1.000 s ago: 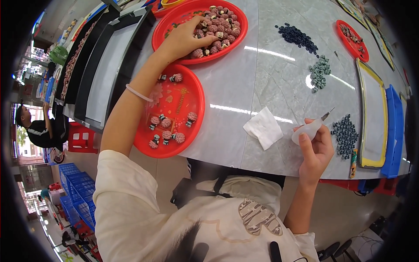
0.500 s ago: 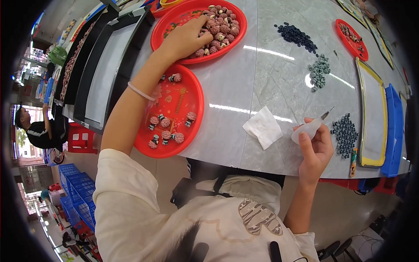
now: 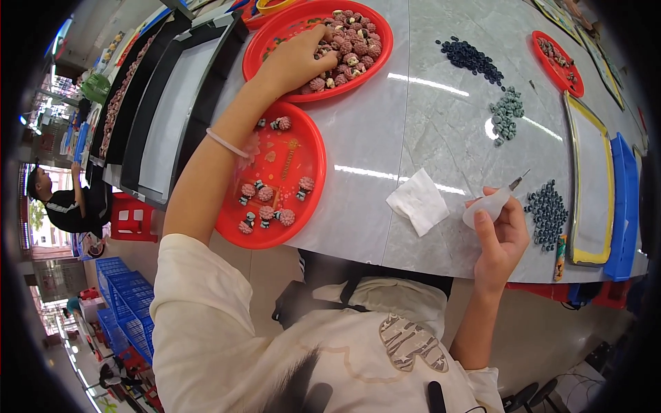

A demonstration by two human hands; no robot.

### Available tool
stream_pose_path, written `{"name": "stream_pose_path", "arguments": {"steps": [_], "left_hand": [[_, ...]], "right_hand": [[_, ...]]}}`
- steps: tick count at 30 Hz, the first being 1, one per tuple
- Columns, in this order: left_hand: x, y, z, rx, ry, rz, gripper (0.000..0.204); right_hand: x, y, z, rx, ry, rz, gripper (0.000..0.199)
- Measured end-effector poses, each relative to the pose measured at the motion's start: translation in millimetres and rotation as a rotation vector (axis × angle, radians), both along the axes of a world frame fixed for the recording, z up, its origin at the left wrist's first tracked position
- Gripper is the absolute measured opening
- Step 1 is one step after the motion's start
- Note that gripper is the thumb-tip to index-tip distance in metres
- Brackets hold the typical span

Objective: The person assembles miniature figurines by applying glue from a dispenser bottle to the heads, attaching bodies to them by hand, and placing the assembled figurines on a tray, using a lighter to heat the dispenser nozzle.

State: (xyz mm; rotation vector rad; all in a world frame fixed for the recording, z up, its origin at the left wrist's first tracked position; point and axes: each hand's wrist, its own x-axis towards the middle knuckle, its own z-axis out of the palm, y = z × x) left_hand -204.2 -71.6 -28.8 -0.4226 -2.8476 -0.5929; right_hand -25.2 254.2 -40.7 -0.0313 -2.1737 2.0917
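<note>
My left hand [image 3: 296,62] reaches over the upper red tray [image 3: 267,49], thumb and index finger apart. Its fingertips are among small pink knobbly pieces [image 3: 354,48] with black and cream parts; it grips none that I can make out. My right hand [image 3: 501,237] is closed round a translucent white squeeze bottle [image 3: 490,204] with a thin needle tip pointing up and right. Under my left forearm sits a lower red tray [image 3: 303,148], where several small figures [image 3: 265,193] with pink knobbly tops and dark-and-pale bodies lie scattered.
A folded white tissue [image 3: 418,202] lies left of the bottle. Heaps of dark blue [image 3: 470,60], grey-green [image 3: 506,115] and blue-grey pieces [image 3: 547,215] dot the grey table [image 3: 365,138]. Black trays [image 3: 182,103] stand left; a yellow-rimmed tray [image 3: 591,186] and blue tray [image 3: 623,206] stand right.
The whole view has shifted slightly, so things appear a little farther right. My left hand stays among the pink pieces, and my right hand keeps its hold on the squeeze bottle.
</note>
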Motion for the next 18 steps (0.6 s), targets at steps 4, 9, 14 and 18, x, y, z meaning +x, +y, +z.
{"name": "stream_pose_path", "arguments": {"steps": [4,9,14,18], "left_hand": [[0.4,-0.5,-0.1,-0.059,-0.007,0.011,0.04],[0.7,-0.3,-4.1,-0.055,0.089,-0.006,0.035],[-0.9,-1.9,-0.8,-0.022,0.031,0.001,0.033],[-5.0,-6.4,-1.6,0.012,0.042,0.007,0.031]], "right_hand": [[-0.1,0.6,-0.8,-0.01,0.0,0.005,0.031],[0.1,0.9,-1.3,-0.003,0.005,0.004,0.03],[-0.2,0.2,-0.1,0.011,0.006,0.0,0.03],[0.1,0.2,-1.2,0.001,0.005,-0.003,0.031]]}}
